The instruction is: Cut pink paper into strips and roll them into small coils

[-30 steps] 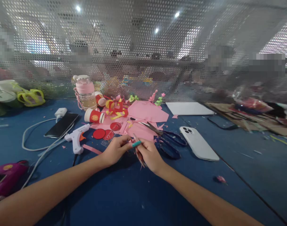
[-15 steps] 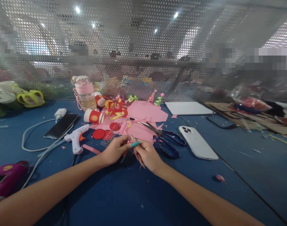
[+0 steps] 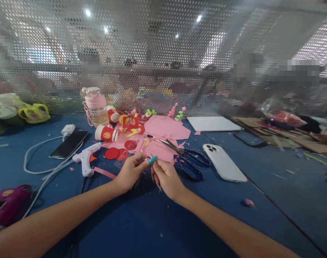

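My left hand [image 3: 132, 172] and my right hand [image 3: 167, 177] meet at the fingertips above the blue table, both closed in a pinch. A long teal nail shows on the left thumb. Whatever is between the fingers is too small and covered to make out; a hint of pink shows near the left fingertips. Just beyond lie pink paper sheets [image 3: 166, 127] and red paper discs [image 3: 112, 153]. Blue-handled scissors [image 3: 193, 175] rest to the right of my right hand, blades on the paper. A white glue gun [image 3: 86, 159] lies left of my left hand.
A red paper cup [image 3: 106, 133] lies on its side near a pink-lidded bottle [image 3: 96, 107]. Left are a black phone [image 3: 69, 144] and charging cable. Right are a white phone [image 3: 224, 163], a white sheet [image 3: 213, 123] and cardboard [image 3: 284, 138]. A perforated metal screen [image 3: 152, 53] stands behind.
My fingers have shifted slightly against each other, and the teal-nailed left thumb has tilted more upward. The view has moved a little; the table items lie as before.
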